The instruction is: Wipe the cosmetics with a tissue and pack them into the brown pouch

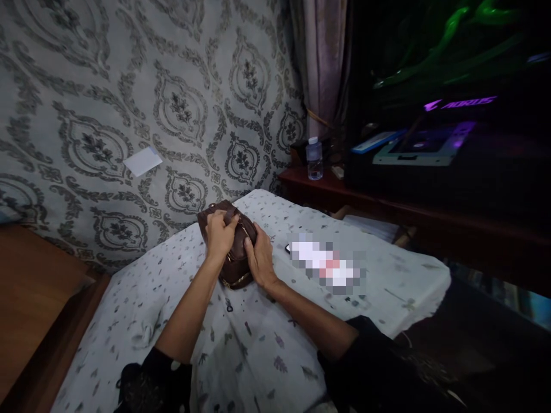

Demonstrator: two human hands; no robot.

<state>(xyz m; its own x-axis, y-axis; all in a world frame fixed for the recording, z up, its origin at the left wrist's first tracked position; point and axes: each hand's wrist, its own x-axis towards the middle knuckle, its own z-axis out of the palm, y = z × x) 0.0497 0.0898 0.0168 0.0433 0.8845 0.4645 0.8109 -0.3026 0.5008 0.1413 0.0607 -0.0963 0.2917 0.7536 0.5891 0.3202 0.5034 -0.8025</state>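
Note:
A small brown leather-like bag (237, 268) with gold-coloured zips sits on the white patterned bed sheet (275, 350). My left hand (220, 234) lies over its top left, fingers bent and closed on the upper part near the handle. Against the bag's right side, my right hand (262, 255) grips with the thumb in front and the other fingers behind, partly hidden. To the right of the bag lies a lit phone (322, 261), its screen blurred out.
Patterned wallpaper (185, 109) rises behind the bed, with a white card (143, 161) on it. On the reddish-brown desk (301, 184) stand a clear bottle (314, 159) and a dark computer case (430, 189) with purple lettering. A wooden panel (38, 292) borders the left.

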